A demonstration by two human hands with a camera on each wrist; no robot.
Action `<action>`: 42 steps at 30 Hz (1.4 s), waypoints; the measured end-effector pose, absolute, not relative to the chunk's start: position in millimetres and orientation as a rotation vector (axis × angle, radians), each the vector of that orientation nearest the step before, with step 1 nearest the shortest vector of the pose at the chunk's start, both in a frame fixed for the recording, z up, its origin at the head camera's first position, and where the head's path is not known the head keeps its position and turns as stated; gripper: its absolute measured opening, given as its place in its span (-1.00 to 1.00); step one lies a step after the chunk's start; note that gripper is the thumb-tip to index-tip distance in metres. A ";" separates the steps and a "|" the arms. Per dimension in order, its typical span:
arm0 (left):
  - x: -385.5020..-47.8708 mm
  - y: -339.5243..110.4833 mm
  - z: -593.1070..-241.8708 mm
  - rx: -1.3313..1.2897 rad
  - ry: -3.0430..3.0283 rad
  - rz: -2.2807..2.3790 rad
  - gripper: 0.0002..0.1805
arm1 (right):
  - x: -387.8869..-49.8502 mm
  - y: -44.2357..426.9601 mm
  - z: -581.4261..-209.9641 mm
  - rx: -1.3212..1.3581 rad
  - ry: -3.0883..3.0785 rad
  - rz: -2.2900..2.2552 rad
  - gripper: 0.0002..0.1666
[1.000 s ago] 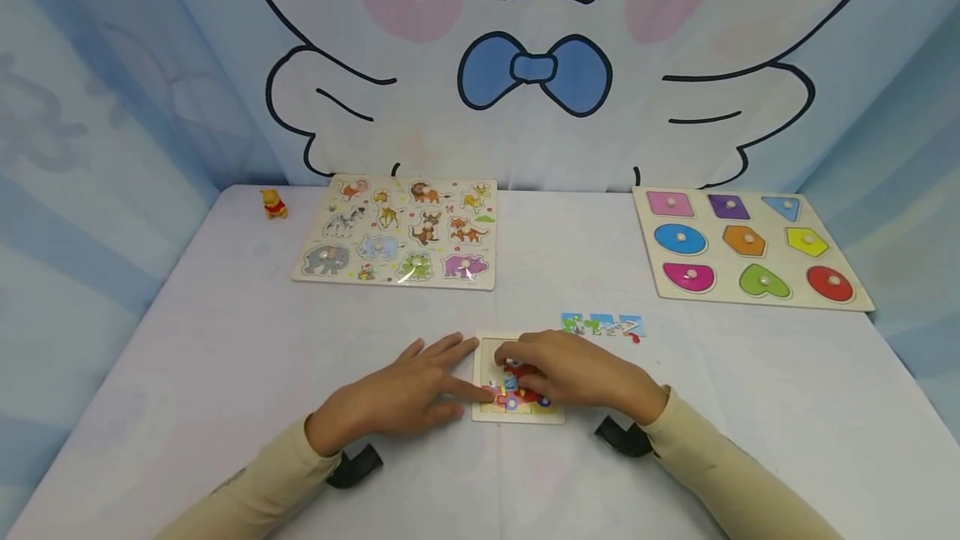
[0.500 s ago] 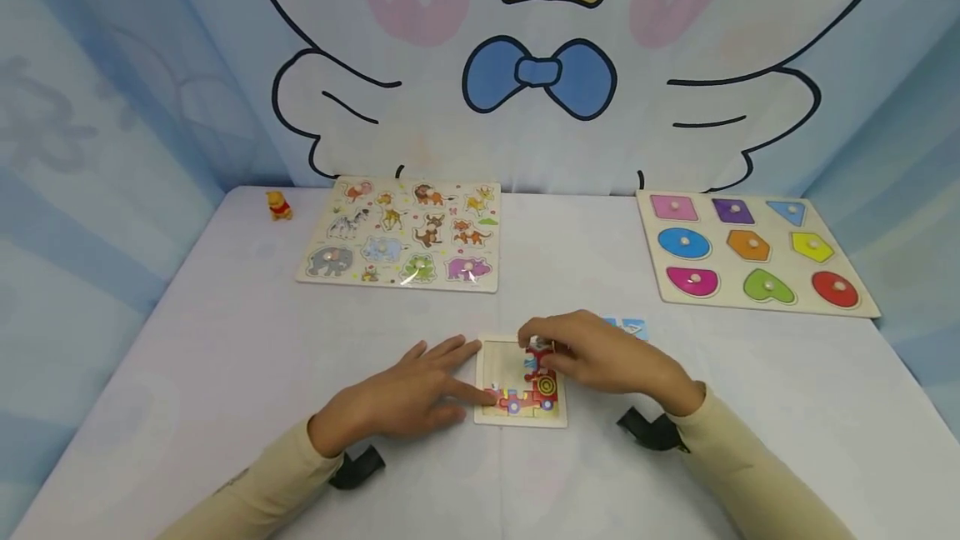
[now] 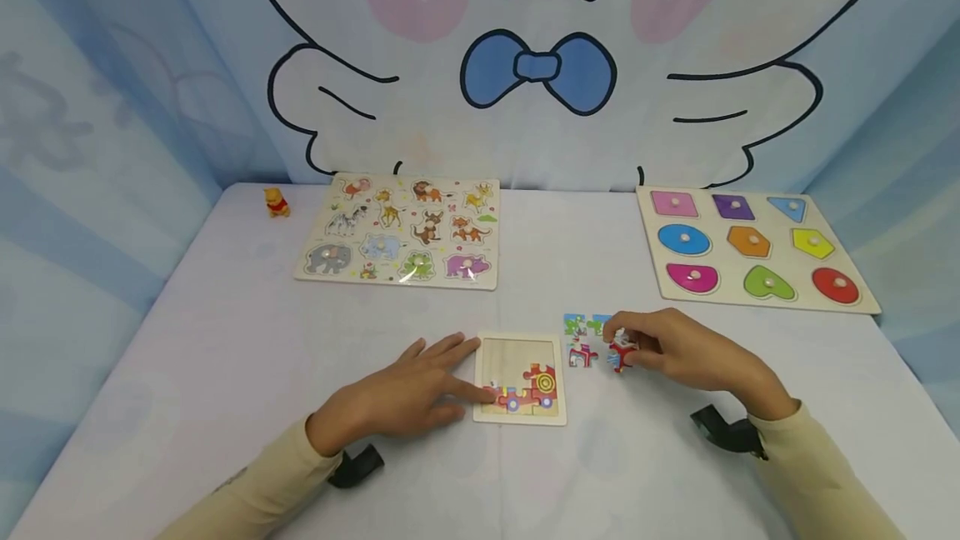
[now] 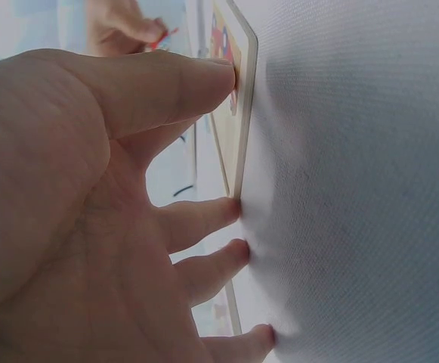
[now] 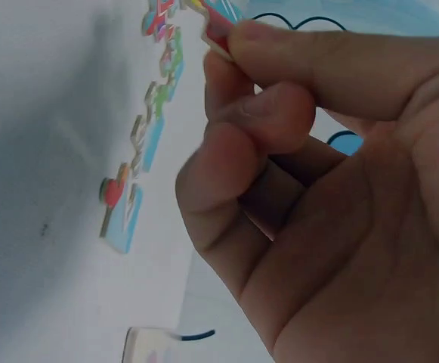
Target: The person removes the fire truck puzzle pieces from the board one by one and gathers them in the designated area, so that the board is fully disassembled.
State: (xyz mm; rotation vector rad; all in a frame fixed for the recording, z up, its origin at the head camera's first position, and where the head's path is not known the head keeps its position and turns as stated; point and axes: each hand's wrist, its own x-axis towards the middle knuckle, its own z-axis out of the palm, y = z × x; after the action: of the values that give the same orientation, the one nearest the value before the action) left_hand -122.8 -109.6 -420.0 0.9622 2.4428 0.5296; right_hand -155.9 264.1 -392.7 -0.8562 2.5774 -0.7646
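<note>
A small wooden puzzle tray (image 3: 516, 338) lies on the table, with joined red train pieces (image 3: 545, 384) along its bottom and right side. My left hand (image 3: 405, 394) rests spread at the tray's left edge, one finger on the lower left piece; in the left wrist view the thumb (image 4: 181, 87) lies on the tray. My right hand (image 3: 686, 348) is right of the tray and pinches a red and blue piece (image 3: 618, 354). In the right wrist view that piece (image 5: 217, 29) is between thumb and fingers. A red piece (image 3: 582, 356) and green-blue pieces (image 3: 575, 324) lie nearby.
An animal puzzle board (image 3: 401, 232) lies at the back left, beside a small yellow bear figure (image 3: 277, 202). At the back right is a shape board (image 3: 757, 248) with knobbed shapes. A printed curtain (image 3: 540, 140) hangs behind the table.
My right hand has moved right, off the tray, carrying the red and blue piece. A red piece now shows below the loose ones. My left hand has stayed in place.
</note>
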 end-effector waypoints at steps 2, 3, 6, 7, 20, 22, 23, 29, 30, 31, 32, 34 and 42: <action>-122.8 -109.6 -419.9 0.967 2.443 0.533 -0.59 | -155.7 265.4 -396.7 -0.868 2.542 -0.773 -0.67; -122.8 -109.7 -419.9 0.971 2.444 0.533 -0.59 | -155.8 265.4 -398.7 -0.867 2.534 -0.769 -0.67; -122.8 -109.8 -419.8 0.974 2.441 0.533 -0.59 | -157.1 263.3 -404.3 -0.850 2.532 -0.741 -0.67; -122.8 -109.7 -419.8 0.973 2.440 0.532 -0.59 | -157.3 262.2 -405.9 -0.838 2.537 -0.726 -0.67; -122.8 -109.3 -419.2 0.971 2.441 0.535 -0.58 | -154.8 252.6 -417.5 -0.803 2.728 -0.604 -0.68; -122.8 -109.1 -419.2 0.971 2.442 0.536 -0.58 | -154.2 251.9 -417.6 -0.798 2.741 -0.598 -0.69; -122.8 -109.1 -419.2 0.973 2.441 0.537 -0.58 | -153.9 251.7 -417.8 -0.796 2.744 -0.599 -0.69; -122.6 -109.4 -419.9 0.974 2.441 0.536 -0.58 | -153.4 250.6 -419.3 -0.790 2.758 -0.587 -0.65; -122.5 -109.4 -419.9 0.973 2.440 0.535 -0.58 | -153.4 250.3 -419.4 -0.787 2.759 -0.585 -0.65; -122.5 -109.4 -419.9 0.972 2.440 0.535 -0.57 | -153.4 250.1 -419.4 -0.783 2.759 -0.584 -0.65; -122.5 -109.4 -419.9 0.971 2.439 0.535 -0.57 | -153.4 249.9 -419.5 -0.777 2.759 -0.583 -0.65; -122.4 -109.5 -419.7 0.973 2.438 0.536 -0.57 | -153.5 249.5 -419.8 -0.769 2.760 -0.577 -0.67; -122.6 -110.6 -420.5 0.992 2.442 0.538 -0.57 | -152.8 248.8 -420.8 -0.743 2.764 -0.575 -0.68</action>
State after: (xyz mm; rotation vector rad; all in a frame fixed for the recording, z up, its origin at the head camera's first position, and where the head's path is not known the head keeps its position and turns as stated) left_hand -122.6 -110.6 -420.5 0.9919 2.4423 0.5385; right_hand -152.8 248.8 -420.8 -0.7428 2.7636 -0.5755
